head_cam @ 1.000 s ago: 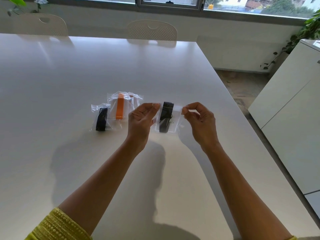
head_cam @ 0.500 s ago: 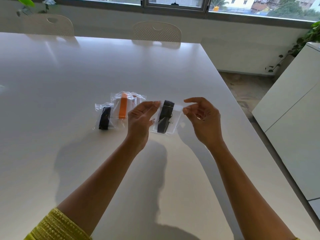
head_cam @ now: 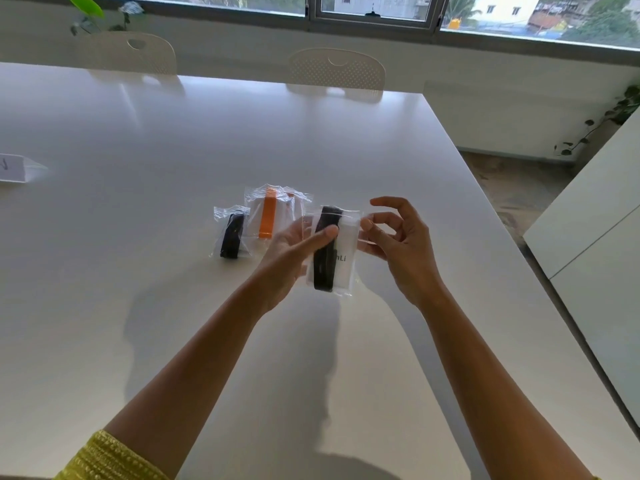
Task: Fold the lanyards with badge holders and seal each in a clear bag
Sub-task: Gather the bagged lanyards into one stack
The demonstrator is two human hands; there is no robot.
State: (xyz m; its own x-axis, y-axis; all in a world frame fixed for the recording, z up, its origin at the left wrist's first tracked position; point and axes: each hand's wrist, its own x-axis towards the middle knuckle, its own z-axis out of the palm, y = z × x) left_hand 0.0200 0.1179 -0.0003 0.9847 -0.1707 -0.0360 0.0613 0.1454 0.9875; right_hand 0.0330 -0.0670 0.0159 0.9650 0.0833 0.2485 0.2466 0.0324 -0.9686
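Clear bag [head_cam: 341,252] with folded black lanyard [head_cam: 325,251], held above table [head_cam: 173,306] between hands, long axis away from body; left hand [head_cam: 294,251] pinching left edge, nearer; right hand [head_cam: 394,237] loosely open beside top corner.

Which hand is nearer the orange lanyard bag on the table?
Left. The left hand sits just beside the orange lanyard bag, while the right hand is farther off, beyond the held bag.

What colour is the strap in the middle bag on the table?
Orange, clearest in the head view.
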